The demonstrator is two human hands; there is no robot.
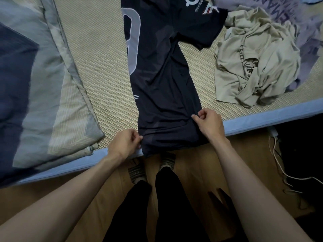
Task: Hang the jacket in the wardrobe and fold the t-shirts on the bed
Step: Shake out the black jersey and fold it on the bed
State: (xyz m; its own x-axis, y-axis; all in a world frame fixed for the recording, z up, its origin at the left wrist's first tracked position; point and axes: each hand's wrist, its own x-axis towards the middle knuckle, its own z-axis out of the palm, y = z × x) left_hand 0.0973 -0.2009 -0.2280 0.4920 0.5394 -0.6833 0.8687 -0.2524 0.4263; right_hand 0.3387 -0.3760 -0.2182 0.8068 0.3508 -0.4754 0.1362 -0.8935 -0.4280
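A black t-shirt (162,81) lies lengthwise on the bed (104,70), folded narrow, its hem hanging just over the bed's blue edge toward the person. The left hand (124,142) pinches the hem's left corner between thumb and fingers; the right hand (208,123) pinches the right corner, a little farther up the cloth. Both hands are closed on the fabric.

Beyond the hands, near the shirt's far end, a white round logo sits above the letters "steelse", cut off by a fold, next to a red, white and black badge on the one sleeve spread out to the right. A large grey outlined figure, only partly visible, runs along the shirt's left fold.

Right of the right hand and farther up lies a crumpled beige t-shirt (257,56), with a lilac garment (297,20) past it bearing partial letters "EMAN". Left of the left hand is a quilt (43,84).
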